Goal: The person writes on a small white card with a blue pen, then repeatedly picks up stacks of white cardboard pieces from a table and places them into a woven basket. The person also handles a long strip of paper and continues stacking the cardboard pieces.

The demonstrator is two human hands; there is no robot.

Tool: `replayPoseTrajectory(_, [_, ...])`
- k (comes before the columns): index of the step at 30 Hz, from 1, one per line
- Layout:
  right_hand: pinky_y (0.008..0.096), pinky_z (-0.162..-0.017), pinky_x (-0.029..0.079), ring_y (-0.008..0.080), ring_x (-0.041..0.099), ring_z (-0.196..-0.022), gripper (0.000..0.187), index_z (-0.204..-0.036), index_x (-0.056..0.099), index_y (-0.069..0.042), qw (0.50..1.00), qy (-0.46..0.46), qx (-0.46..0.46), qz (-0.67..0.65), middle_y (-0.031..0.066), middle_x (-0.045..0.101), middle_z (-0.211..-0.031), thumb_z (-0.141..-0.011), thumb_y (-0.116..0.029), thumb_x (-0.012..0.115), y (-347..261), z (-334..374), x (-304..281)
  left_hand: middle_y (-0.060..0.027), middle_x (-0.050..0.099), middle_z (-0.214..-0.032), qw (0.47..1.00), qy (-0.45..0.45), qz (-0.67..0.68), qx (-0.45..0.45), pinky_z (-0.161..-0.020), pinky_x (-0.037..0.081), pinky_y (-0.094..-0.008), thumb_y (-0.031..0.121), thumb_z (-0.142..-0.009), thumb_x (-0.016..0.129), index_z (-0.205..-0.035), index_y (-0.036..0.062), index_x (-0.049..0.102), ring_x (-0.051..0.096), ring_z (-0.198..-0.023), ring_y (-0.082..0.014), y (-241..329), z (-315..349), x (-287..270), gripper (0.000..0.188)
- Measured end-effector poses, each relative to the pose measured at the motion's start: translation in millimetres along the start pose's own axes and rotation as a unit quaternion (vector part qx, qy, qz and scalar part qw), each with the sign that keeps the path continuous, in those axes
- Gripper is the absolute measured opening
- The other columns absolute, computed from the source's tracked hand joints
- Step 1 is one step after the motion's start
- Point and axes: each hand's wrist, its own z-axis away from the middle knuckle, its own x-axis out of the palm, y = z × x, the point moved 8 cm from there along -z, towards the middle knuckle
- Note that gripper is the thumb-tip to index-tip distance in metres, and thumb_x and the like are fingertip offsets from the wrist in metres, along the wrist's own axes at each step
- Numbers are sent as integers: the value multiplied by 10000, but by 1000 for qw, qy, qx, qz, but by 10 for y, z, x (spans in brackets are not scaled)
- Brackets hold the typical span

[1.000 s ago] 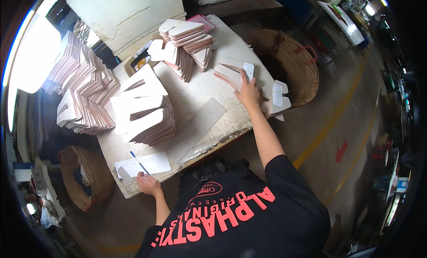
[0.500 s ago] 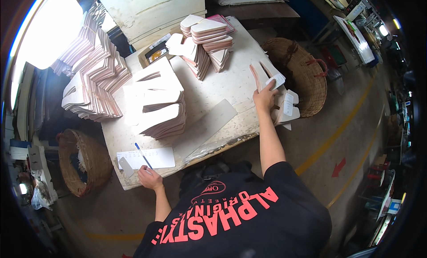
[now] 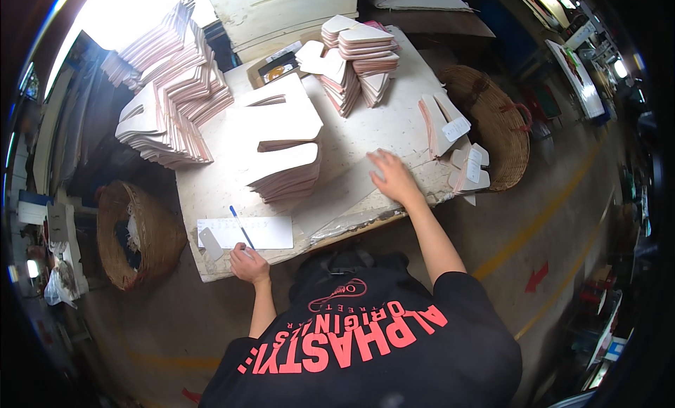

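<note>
At the table's near left edge, my left hand rests with its fingers curled. The near end of a blue pen reaches those fingers; whether they grip it is hidden. The pen lies across a white paper sheet, and a small grey card tag lies on the sheet's left end. My right hand, empty with fingers apart, is over the far right end of a flat grey strip. Beyond it, a small stack of slotted pale pieces carries a white label.
A tall stack of slotted white pieces stands mid-table. More stacks stand at the left and far side. Labelled pieces sit at the right edge. Wicker baskets flank the table, left and right.
My right hand has let go of the labelled stack at the right edge and moved left over the grey strip. My left hand stays by the pen. The view has shifted slightly.
</note>
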Motion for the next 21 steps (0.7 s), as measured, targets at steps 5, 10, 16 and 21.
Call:
replayPoseTrajectory(5, [558,-1211,353,387,456,-1466,464,-1458,625,-247,995,3,-3,103,201,484,-1582,-1012,-371,645,-63,250,251,-74,653,-1068,1000,1,2,1,-871,424,-466,250,-962,580,-1168,108,638,623,-1018,-325,-7,-2,-6,258])
replayPoseTrajectory(10, [587,-1178,352,401,392,-1478,642,-1488,561,-171,985,11,106,136,203,439,-1582,-935,-439,747,102,380,198,-76,664,-1096,1000,-14,25,-2,-896,417,-467,271,-1007,563,-1213,98,632,622,-1045,-325,-17,-8,2,278])
replayPoseTrajectory(16, [584,-1140,382,429,388,-1439,1015,-1534,431,-27,938,56,326,103,244,450,-1518,-780,-534,883,463,552,121,-77,667,-1123,998,-31,46,3,-912,416,-477,274,-1025,562,-1242,101,622,623,-1070,-330,-41,-25,-12,284])
replayPoseTrajectory(21, [477,-942,550,356,677,-1092,574,-1313,619,-65,937,95,335,31,206,672,-1216,-866,-347,843,782,604,102,-82,666,-1137,995,-59,81,11,-927,415,-481,274,-1025,579,-1266,108,613,625,-1089,-330,-78,-25,-12,295])
